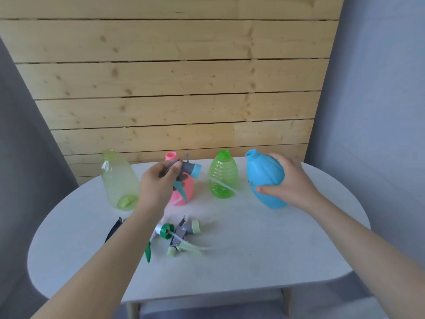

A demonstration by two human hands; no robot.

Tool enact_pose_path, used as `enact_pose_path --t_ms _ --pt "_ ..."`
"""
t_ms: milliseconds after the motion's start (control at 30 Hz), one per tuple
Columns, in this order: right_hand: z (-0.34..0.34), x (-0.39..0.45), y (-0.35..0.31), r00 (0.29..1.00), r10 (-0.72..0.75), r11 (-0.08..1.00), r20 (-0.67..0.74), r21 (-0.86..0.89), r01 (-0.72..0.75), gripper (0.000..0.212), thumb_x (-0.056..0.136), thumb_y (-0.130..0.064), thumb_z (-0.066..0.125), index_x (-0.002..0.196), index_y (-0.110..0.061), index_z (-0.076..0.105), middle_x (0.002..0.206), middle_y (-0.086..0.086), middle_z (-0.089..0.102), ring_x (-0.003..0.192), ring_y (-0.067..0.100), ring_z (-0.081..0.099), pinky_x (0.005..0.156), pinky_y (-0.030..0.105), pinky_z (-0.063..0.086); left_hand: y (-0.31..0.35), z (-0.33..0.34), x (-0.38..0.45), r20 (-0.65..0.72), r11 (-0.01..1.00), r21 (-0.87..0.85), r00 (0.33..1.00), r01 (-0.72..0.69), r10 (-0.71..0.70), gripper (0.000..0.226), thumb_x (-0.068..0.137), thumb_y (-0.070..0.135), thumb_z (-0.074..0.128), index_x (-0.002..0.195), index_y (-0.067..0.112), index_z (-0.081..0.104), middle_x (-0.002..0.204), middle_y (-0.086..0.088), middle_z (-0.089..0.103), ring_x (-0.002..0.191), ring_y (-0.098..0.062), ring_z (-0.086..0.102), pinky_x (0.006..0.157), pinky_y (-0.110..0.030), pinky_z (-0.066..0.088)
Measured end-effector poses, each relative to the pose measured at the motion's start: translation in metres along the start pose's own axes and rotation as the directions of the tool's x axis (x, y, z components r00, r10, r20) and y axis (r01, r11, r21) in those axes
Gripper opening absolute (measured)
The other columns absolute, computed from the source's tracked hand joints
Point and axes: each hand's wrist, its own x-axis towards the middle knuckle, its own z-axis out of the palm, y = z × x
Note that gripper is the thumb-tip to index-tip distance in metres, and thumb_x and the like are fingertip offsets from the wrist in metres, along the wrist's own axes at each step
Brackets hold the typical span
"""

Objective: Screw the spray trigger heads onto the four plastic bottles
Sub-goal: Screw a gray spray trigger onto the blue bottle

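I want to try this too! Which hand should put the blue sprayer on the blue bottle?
Probably the left hand. It already holds the blue trigger head, lifted near the blue bottle. The right hand grips that bottle, tilted with its open neck toward the head, so it should just steady it.

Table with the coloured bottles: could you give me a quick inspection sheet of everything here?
Surface: white oval table, bare at the front.
Job's things: pale yellow bottle, pink bottle, green bottle, all standing uncapped; blue bottle tilted, uncapped; loose trigger heads lying near the table's middle.
Clutter: dark item beside the left forearm, unclear.
Hands: left hand holds blue trigger head; right hand grips the blue bottle.
Cables: nothing seen.
Surroundings: wooden plank wall, grey walls either side.
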Motion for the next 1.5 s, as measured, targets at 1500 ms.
enact_pose_path --t_ms 1500 --pt "0.023 -0.038 -0.032 0.952 -0.263 0.918 0.158 -0.263 0.298 0.087 0.057 -0.038 0.073 0.134 -0.04 0.034 0.114 -0.006 0.036 0.111 0.016 0.039 0.093 0.03 0.037 -0.003 0.012 -0.023 0.312 0.959 -0.193 0.939 0.21 -0.143 0.009 0.088 0.013 0.06 0.087 0.006 0.066 0.069 -0.007 0.071 0.066 -0.02 0.067 0.067 -0.029 0.059"
